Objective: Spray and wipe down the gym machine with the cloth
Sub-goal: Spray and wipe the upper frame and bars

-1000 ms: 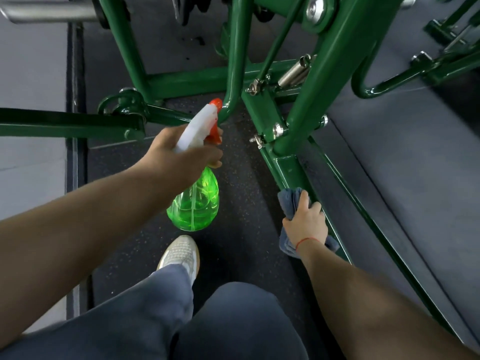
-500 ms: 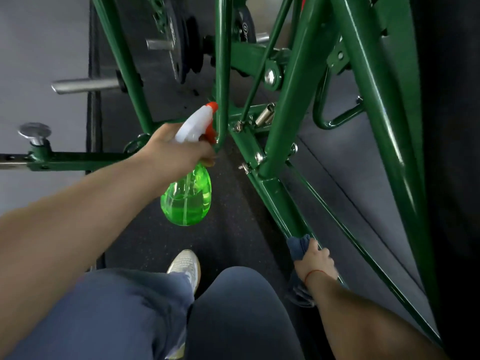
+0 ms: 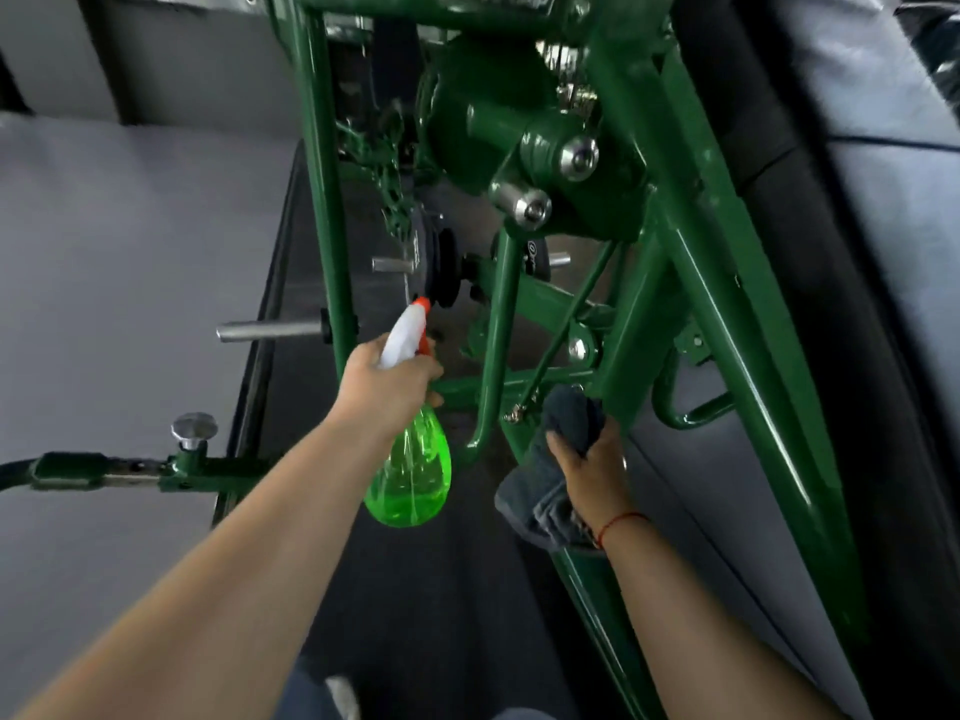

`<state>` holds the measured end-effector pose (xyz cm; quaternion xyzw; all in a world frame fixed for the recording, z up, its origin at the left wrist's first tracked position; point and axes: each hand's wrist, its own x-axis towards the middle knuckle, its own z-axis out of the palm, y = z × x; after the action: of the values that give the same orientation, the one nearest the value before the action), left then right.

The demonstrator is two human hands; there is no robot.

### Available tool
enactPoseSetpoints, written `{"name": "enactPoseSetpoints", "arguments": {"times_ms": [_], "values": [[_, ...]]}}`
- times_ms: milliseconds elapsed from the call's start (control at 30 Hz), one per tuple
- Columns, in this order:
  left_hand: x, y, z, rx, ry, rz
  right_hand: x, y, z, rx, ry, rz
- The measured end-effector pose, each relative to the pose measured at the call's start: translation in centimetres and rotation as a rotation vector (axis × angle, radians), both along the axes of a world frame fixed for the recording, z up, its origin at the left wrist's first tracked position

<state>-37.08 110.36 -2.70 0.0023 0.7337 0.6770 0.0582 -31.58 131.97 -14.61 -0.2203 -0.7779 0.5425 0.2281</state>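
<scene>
A dark speckled rubber floor (image 3: 457, 589) runs up the middle of the view, with pale grey matting (image 3: 130, 252) spread flat to the left and a grey padded surface (image 3: 883, 226) at the right, beyond a dark band. Over the rubber stands the glossy green-painted steel gym machine (image 3: 639, 324), its tubes and struts crossing from the top edge down to the bottom right. A bare chrome peg (image 3: 270, 331) juts left from one upright, and a green side arm with a round silver knob (image 3: 194, 428) reaches off the left edge. The left hand (image 3: 384, 387) holds a translucent green spray bottle with a white head and orange nozzle (image 3: 410, 475) by the neck, with the nozzle aimed into the frame. Its fingers curl round the neck, mostly hidden behind the back of the hand. The right hand (image 3: 592, 470), with a thin red string (image 3: 621, 522) at the wrist, grips a dark grey-blue folded cloth (image 3: 571, 413) against the low slanting bar where it meets a thick post. The thumb lies on the cloth and the fingers wrap round it, their tips out of sight. The machine's top is cut off and its upper housing is blurred. At the bottom edge a pale shape that may be a shoe (image 3: 340, 693) is too soft to make out.
</scene>
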Motion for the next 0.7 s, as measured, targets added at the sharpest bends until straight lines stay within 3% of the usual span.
{"name": "enactPoseSetpoints", "arguments": {"times_ms": [167,367,700], "values": [[-2.8,1.4,-0.6,0.012,0.032,0.011,-5.2,-0.4,3.9,0.046,0.141,-0.06],[-5.8,2.9,-4.1,-0.076,0.051,-0.197,-9.4,0.0,3.0,0.083,0.152,-0.107],[-11.0,5.4,-5.6,-0.249,0.125,-0.163,-13.2,0.6,1.8,0.216,0.253,-0.204]]}}
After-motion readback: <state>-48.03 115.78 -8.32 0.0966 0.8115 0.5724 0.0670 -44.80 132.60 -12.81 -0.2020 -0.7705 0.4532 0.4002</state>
